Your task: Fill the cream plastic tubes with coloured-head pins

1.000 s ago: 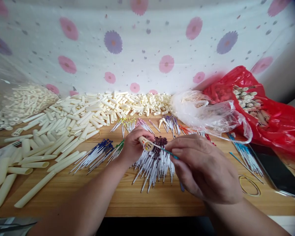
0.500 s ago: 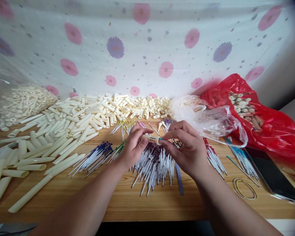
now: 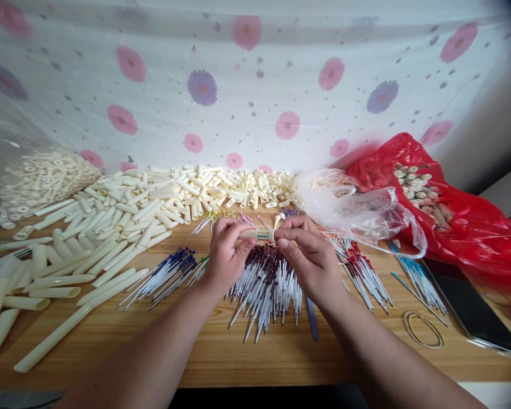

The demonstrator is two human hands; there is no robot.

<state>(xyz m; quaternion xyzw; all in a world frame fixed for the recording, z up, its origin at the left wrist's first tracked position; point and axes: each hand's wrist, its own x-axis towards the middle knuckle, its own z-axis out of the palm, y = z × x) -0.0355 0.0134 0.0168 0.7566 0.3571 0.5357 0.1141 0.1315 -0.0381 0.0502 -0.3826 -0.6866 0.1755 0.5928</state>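
Note:
A cream slotted pen barrel (image 3: 259, 234) is held level over the middle of the table, with thin coloured strips showing in its slots. My left hand (image 3: 229, 250) is closed around its left end. The fingers of my right hand (image 3: 309, 255) pinch a round cream end piece (image 3: 273, 235) at the barrel's right end; whether it is fully seated I cannot tell. Just below both hands lies a thick fan of pen refills with dark purple tops (image 3: 266, 284). Blue-topped refills (image 3: 164, 275) lie left of my left hand, and red-topped refills (image 3: 366, 272) right of my right hand.
Cream tubes (image 3: 85, 250) heap at the left and back, near a bag of small white parts (image 3: 46, 182). A clear bag (image 3: 357, 210) and a red bag (image 3: 464, 216) stand at the right. Nearby are a phone (image 3: 472, 307), rubber bands (image 3: 423, 329) and a purple strip (image 3: 312, 319).
My right hand has moved slightly left, closer to my left hand. A round cream piece now shows at the barrel's right end, where a blue tip showed before.

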